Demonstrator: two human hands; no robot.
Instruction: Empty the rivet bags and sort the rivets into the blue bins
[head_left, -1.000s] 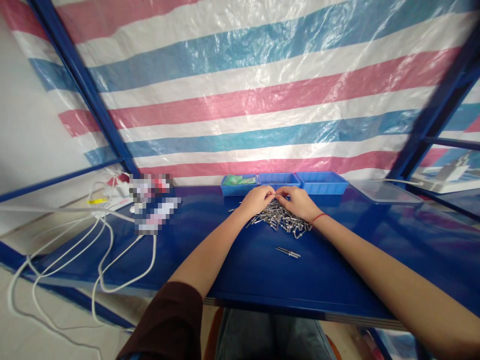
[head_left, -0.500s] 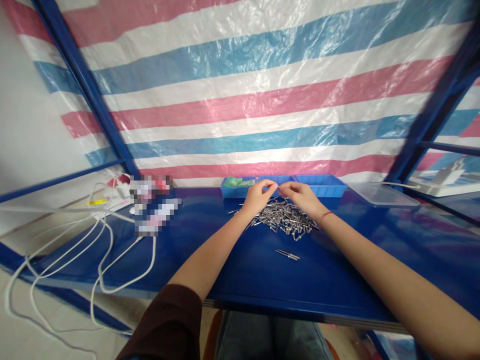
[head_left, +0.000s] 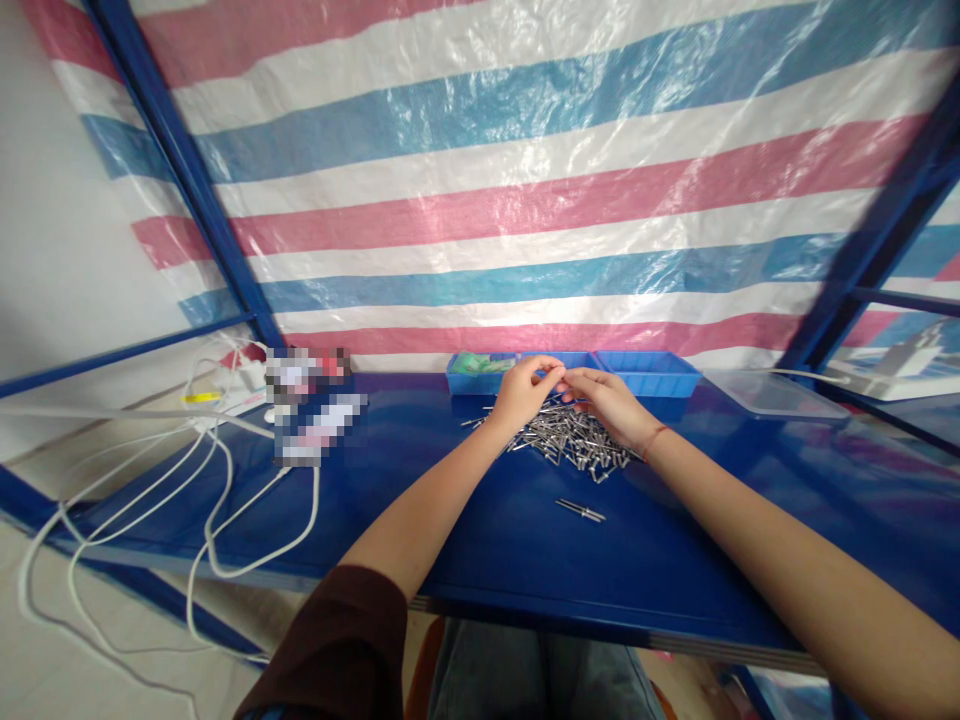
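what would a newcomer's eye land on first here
Probably the big, shiny striped sheet in red, white and blue, hanging behind the blue desk. Next, likely, the left hand and right hand, close together above a heap of metal pins. A small group of pins lies apart, nearer the desk's front edge.

Remotely, I see left forearm (head_left: 427, 505), right forearm (head_left: 765, 550) converging ahead; left hand (head_left: 523, 390), right hand (head_left: 606, 402) fingertip to fingertip, fingers bent.
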